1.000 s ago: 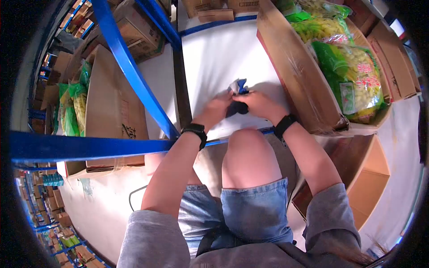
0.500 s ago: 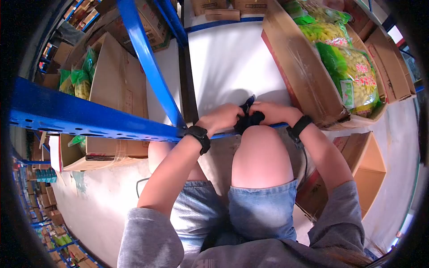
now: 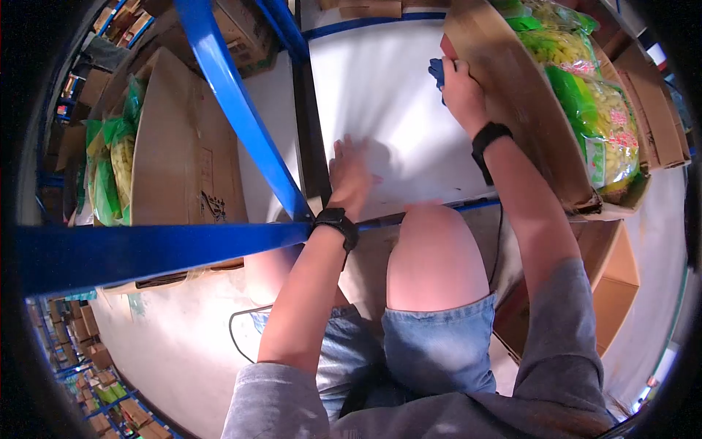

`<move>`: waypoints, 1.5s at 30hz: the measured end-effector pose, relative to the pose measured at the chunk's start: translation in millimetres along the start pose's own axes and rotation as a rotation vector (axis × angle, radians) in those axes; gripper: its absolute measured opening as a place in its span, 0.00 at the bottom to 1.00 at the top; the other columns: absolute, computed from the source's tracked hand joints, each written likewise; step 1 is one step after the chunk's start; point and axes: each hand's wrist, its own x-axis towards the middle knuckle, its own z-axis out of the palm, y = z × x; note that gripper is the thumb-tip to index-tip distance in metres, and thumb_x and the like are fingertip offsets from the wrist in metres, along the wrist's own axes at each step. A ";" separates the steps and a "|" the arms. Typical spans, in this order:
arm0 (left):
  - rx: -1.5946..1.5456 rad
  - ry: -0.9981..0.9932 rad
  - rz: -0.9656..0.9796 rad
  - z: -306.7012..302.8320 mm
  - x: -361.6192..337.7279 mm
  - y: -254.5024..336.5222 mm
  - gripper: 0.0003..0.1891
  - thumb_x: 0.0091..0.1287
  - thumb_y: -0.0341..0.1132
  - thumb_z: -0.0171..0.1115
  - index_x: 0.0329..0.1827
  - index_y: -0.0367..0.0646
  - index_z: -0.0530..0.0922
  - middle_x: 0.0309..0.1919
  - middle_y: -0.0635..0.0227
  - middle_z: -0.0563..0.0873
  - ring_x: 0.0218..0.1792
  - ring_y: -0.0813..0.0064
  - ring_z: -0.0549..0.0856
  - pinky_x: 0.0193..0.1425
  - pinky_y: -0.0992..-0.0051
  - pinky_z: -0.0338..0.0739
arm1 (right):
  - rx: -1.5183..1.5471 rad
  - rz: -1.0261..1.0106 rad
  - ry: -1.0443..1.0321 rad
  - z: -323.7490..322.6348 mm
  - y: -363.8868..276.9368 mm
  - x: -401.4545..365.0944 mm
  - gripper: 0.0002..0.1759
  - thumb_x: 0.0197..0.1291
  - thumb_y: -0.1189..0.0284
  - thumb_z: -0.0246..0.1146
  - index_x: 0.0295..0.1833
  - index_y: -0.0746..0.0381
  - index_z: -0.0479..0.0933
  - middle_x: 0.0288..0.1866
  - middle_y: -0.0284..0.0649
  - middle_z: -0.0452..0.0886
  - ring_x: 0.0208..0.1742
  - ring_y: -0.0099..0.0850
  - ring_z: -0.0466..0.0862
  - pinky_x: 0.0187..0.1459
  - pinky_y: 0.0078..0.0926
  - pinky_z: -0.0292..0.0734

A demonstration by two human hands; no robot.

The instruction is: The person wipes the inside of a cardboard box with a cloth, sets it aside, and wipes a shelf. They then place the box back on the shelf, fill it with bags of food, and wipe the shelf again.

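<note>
A bunched dark blue cloth (image 3: 438,74) is gripped in my right hand (image 3: 463,94), at the far right part of the white shelf board (image 3: 398,110). That hand is close beside the wall of the open cardboard box on the right. Lower and to the left, my left hand (image 3: 350,174) is over the near left part of the board with its fingers spread, slightly blurred. Nothing shows in it. Each wrist wears a black band.
Bags of yellow-green produce (image 3: 610,135) fill the right cardboard box (image 3: 512,95). Blue shelf posts (image 3: 241,110) and a blue beam (image 3: 161,252) stand close on my left. Another box (image 3: 175,146) with green bags is behind them. An open carton (image 3: 618,285) sits low right.
My hands were together at the board's near edge, both on the dark cloth. The right hand has carried it far and right; the left has let go and spread its fingers.
</note>
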 end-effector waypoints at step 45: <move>-0.218 0.143 0.053 14.1 5.0 -21.2 0.50 0.36 0.34 0.72 0.64 0.43 0.50 0.62 0.58 0.58 0.64 0.53 0.54 0.63 0.57 0.54 | 0.632 -0.661 -0.678 -23.8 -42.5 -89.0 0.23 0.37 0.78 0.59 0.46 0.57 0.74 0.46 0.38 0.74 0.47 0.36 0.73 0.53 0.31 0.64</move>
